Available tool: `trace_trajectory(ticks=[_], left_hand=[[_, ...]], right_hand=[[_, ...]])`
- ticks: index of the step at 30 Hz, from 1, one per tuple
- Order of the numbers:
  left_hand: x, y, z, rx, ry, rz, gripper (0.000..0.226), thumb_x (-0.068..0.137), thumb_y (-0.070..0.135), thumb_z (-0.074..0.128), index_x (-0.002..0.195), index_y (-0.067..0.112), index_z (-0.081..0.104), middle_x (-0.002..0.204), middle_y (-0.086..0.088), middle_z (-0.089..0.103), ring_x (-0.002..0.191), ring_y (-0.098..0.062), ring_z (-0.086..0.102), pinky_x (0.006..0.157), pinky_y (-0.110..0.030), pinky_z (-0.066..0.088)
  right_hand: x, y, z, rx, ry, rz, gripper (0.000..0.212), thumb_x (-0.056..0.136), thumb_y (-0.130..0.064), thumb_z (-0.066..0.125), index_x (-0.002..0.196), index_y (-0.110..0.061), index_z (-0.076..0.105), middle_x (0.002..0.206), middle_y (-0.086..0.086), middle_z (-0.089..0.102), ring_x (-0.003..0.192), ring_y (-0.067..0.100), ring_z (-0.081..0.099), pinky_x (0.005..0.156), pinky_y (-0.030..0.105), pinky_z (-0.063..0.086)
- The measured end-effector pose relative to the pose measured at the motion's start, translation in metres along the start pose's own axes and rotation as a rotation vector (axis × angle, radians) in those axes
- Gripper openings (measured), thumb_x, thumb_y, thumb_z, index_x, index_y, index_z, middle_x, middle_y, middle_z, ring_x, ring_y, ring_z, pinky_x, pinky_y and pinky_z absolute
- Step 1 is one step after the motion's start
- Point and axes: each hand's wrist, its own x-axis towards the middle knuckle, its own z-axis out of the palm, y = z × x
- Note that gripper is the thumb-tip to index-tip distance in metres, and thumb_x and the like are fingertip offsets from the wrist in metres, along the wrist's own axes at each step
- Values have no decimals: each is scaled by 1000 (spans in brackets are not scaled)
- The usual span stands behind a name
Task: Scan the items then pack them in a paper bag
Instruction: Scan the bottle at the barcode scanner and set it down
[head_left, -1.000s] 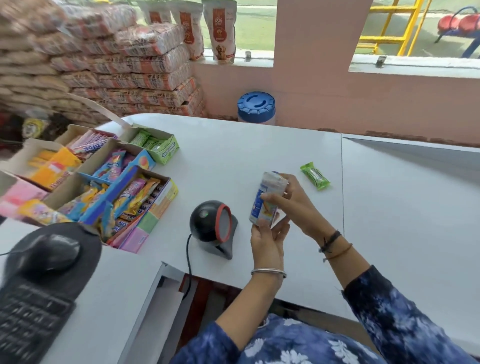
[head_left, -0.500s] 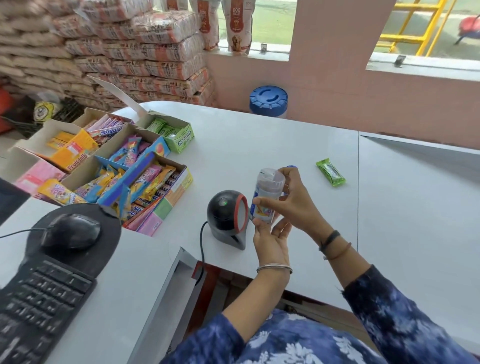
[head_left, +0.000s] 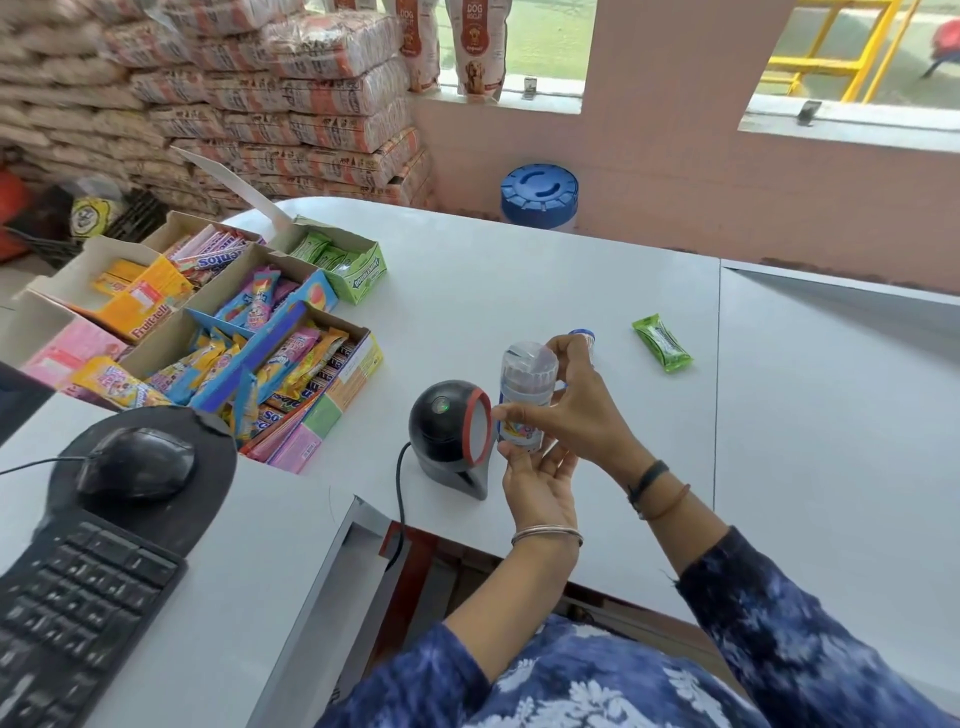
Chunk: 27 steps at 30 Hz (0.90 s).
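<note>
A small clear plastic container (head_left: 527, 387) with a colourful label stands upright right in front of the red-rimmed face of the black barcode scanner (head_left: 451, 432). My right hand (head_left: 574, 410) grips its side. My left hand (head_left: 540, 480) supports it from below with the fingers on its base. A green gum packet (head_left: 661, 343) lies on the white counter (head_left: 519, 280) to the right. A blue-capped item (head_left: 585, 335) peeks out behind my right hand. No paper bag is in view.
Open cardboard boxes of sweets and gum (head_left: 249, 332) crowd the counter's left side. A black mouse (head_left: 136, 462) and keyboard (head_left: 67, 608) sit at the near left. The scanner's cable (head_left: 400, 483) drops into a gap. Stacked sacks (head_left: 260, 93) and a blue-lidded drum (head_left: 539, 195) stand behind.
The container has gone from tilted to upright and come closer to the scanner's face, held in both hands. The camera view has shifted slightly.
</note>
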Motion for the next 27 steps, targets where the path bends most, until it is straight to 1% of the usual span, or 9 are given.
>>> trace_trajectory(ticks=[4,6,8,11,15,18,21,25,27], left_hand=[[4,0,3,176,-63,-52,36,99,33,24,110,13,52,92,-7,66,73,-10,71,62,-23,58],[7,0,7,494,-92,-40,24,99,25,32,106,12,51,94,-8,64,77,-14,67,69,-26,55],[15,-2,11,963,-79,114,16,95,19,43,108,11,49,102,-5,57,87,-18,60,81,-32,52],[35,-9,17,1419,-129,417,37,86,18,57,116,3,43,111,-6,45,105,-25,49,96,-34,42],[64,-23,34,1697,-117,388,67,77,35,67,125,2,33,127,-16,36,117,-31,40,96,-38,41],[81,-30,45,1805,-108,378,73,75,37,68,128,4,30,128,-16,34,116,-33,45,90,-41,48],[94,-32,55,1736,-120,366,57,77,22,67,120,1,36,122,-19,41,106,-37,54,79,-39,49],[91,-24,63,1562,-6,310,40,76,23,66,103,-3,52,95,-15,53,83,-33,57,58,-26,38],[81,-15,64,1573,14,308,34,77,30,63,87,-1,55,81,-12,54,71,-29,51,56,-26,36]], right_hand=[[0,3,-12,16,63,-4,65,61,-29,85,103,-17,36,102,4,56,90,16,60,70,26,56],[-1,14,-30,2,214,-13,64,63,-26,85,104,-14,37,95,-6,53,87,14,58,70,27,54],[0,31,-55,-44,403,1,64,64,-26,84,105,-13,37,93,-7,51,87,18,57,71,31,52],[2,59,-86,-177,564,95,68,65,-24,83,110,-5,36,100,6,52,88,28,57,69,34,45],[9,92,-103,-228,567,171,68,67,-18,82,112,-1,33,112,20,53,98,36,56,75,32,43],[12,104,-101,-237,527,164,68,68,-16,82,113,-2,33,114,20,51,102,34,56,77,30,44],[15,101,-100,-204,498,132,70,68,-15,81,117,0,34,120,21,46,109,34,50,82,17,38],[0,96,-92,-445,609,-197,63,73,-11,72,123,-3,34,132,16,32,126,29,33,108,23,26],[-10,93,-83,-497,434,-315,60,76,-8,66,127,-9,34,135,10,36,128,25,35,110,26,30]])
